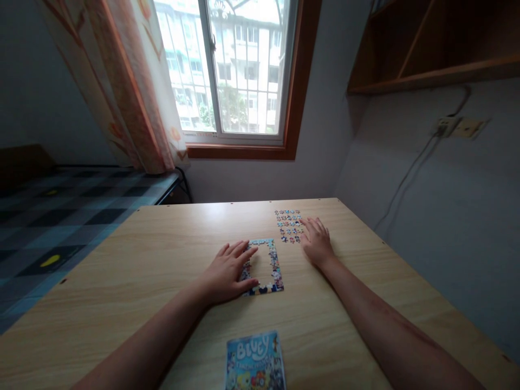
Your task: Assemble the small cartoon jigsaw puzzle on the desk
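Note:
A rectangular jigsaw border (277, 270) lies joined on the wooden table, with bare tabletop inside it. Over its left side rests my left hand (229, 271), open with fingers spread; it covers part of that edge. Loose jigsaw pieces (291, 223) are laid out in several rows beyond the border, to the right. My right hand (317, 241) is at the right edge of these rows, fingers apart, its index fingertip at a piece. Whether it touches that piece, I cannot tell. No held piece shows in either hand.
A blue picture box or card (255, 360) marked "Bluey" lies near me on the table (162, 276). Behind are a window (247, 70) and a curtain (134, 81). A checked bed (81, 200) stands at left; a wall shelf (439, 70) hangs at right.

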Available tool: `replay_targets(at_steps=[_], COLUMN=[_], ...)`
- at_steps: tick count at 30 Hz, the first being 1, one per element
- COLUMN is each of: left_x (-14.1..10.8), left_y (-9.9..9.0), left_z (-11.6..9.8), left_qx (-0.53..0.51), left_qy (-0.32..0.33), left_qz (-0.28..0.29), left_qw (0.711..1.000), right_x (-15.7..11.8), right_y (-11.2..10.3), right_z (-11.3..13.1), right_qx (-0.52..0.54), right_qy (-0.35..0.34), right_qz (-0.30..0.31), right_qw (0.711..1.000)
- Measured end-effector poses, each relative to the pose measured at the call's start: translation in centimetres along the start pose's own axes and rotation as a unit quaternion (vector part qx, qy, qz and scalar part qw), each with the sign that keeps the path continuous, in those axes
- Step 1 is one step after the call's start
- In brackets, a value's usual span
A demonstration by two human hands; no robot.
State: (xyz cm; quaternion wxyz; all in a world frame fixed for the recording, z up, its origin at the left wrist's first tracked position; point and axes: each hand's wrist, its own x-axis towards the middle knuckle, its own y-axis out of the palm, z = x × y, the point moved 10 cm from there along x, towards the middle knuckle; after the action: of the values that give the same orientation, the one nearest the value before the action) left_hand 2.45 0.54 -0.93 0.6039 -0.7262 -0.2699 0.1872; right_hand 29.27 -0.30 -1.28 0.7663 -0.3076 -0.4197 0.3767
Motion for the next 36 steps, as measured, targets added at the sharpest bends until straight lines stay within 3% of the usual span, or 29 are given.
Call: replay_targets(at_steps=[10,20,27,32,36], left_x=[0.1,0.1,0.1,-0.5,-1.4], left_y=[0.3,-0.1,-1.5,-3.7,-5.6], left_z=[0.3,0.8,2.1,3.7,5.0], left_qx=[0.015,-0.007,-0.070,-0.140,-0.173], left_qy=[-0.010,-0.034,-0.043,-0.070,-0.121], left_qz=[-0.008,-0.021,-0.124,-0.228,-0.282], left_qw=[1.000,0.999,0.989,0.961,0.936], right_x=[0.9,1.9,4.5,5.5,5.5], right_y=[0.7,1.2,1.0,1.0,0.8], right_z=[-3.6,-4.3,-6.8,-8.0,-7.9], right_qx=[0.011,0.048,0.077,0.081,0.094], right_qy=[0.105,0.103,0.163,0.189,0.166], right_qz=[0.000,0.011,-0.002,-0.022,-0.043], right_qw=[0.994,0.993,0.984,0.978,0.981])
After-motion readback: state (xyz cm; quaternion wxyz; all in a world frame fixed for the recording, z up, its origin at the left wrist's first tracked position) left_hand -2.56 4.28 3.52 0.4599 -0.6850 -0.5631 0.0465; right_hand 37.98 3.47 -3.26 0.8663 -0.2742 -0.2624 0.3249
